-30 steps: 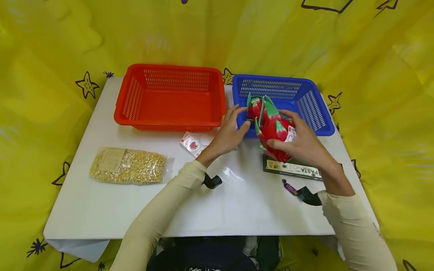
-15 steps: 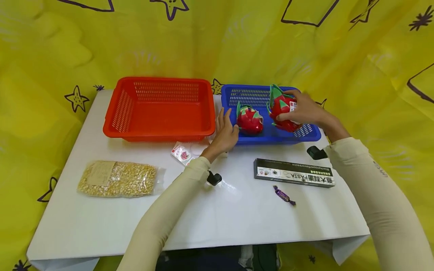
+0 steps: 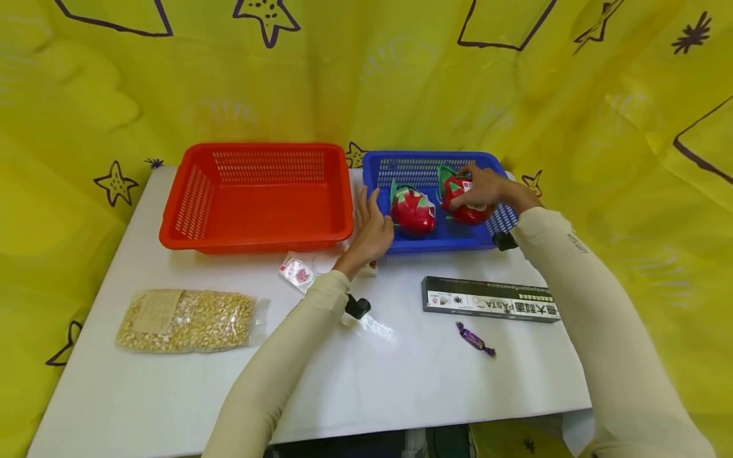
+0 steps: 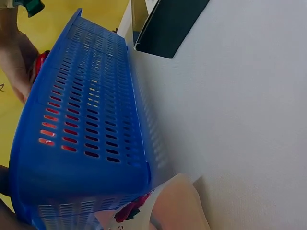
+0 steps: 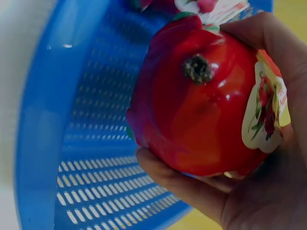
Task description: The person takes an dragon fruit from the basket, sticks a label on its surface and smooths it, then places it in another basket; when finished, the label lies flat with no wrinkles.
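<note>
My right hand grips a shiny red dragon fruit with green leaf tips, low inside the right part of the blue basket. In the right wrist view, thumb and fingers wrap the dragon fruit, its dark stem end and a label showing. A second dragon fruit sits in the basket's left part. At the basket's left rim is my left hand, its fingers fairly straight. The left wrist view has only dark fingertips by the rim.
A red basket stands at the left. White packets with fruit pictures lie near the left wrist. Forward on the table are a bag of corn kernels, a pasta box and a purple wrapped candy.
My right hand has carried the dragon fruit from in front of the blue basket over its rim and down inside, right of the other one. The left hand has stayed at the left rim.
</note>
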`<state>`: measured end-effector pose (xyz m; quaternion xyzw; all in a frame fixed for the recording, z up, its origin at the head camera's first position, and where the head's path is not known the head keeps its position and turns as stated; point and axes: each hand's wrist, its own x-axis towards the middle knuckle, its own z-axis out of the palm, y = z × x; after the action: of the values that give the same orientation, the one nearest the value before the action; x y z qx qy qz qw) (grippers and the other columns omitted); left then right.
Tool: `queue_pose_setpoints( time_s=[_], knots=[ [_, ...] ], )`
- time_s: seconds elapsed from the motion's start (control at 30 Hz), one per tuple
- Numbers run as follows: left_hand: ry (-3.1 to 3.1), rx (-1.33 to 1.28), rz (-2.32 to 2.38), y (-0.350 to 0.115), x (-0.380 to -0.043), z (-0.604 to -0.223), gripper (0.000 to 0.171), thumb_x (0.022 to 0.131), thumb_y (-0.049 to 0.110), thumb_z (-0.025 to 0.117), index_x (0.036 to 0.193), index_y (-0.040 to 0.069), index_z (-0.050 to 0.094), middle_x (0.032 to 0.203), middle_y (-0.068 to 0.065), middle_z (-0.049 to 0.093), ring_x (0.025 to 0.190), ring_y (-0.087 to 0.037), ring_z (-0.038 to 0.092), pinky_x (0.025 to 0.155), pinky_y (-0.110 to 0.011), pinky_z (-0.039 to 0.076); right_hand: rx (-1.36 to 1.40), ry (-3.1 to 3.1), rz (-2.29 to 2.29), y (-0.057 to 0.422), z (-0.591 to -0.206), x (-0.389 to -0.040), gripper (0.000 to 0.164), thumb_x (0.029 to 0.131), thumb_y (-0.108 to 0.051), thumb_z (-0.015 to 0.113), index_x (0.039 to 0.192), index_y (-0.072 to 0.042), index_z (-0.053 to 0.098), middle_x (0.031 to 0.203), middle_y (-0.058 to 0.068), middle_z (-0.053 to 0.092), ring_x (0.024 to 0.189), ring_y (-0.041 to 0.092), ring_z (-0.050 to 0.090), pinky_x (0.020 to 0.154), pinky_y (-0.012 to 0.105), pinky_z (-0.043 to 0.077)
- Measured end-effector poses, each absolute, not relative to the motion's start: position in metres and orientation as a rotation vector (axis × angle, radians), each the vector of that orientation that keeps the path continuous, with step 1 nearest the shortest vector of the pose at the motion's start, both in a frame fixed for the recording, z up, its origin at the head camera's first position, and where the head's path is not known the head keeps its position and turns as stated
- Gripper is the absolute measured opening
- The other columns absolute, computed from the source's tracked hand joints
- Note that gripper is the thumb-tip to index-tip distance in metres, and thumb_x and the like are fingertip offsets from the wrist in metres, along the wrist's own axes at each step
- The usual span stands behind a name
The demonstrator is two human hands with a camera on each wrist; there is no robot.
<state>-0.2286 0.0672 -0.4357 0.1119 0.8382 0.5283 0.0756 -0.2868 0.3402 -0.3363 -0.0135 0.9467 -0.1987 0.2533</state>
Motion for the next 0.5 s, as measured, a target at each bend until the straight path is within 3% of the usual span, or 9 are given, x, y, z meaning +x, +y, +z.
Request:
queue_pose_setpoints(
  time_s=[0.23, 0.5],
  knots=[
    [2.487, 0.391, 1.57, 0.063, -0.228, -0.44, 0.069, 0.109, 0.011, 0.04, 0.168, 0.009, 0.006, 0.176, -0.009, -0.018, 0.164, -0.034, -0.007, 0.132, -0.052, -0.004, -0.002, 2.501, -0.584, 0.348, -0.356, -0.292, 0.096, 0.095, -0.035, 0.077, 0.163, -0.004, 0.016, 0.144, 0.036, 0.037, 0.126, 0.055, 0.049, 0.081, 0.049, 0.065],
    [2.443, 0.43, 1.58, 0.055, -0.231, -0.444, 0.067, 0.112, 0.012, 0.037, 0.169, 0.01, 0.002, 0.175, -0.006, -0.024, 0.164, -0.037, -0.004, 0.132, -0.055, -0.001, -0.019, 2.487, -0.601, 0.35, -0.37, -0.297, 0.096, 0.094, -0.034, 0.078, 0.16, -0.003, 0.017, 0.14, 0.037, 0.035, 0.119, 0.052, 0.052, 0.077, 0.046, 0.065]
  ],
)
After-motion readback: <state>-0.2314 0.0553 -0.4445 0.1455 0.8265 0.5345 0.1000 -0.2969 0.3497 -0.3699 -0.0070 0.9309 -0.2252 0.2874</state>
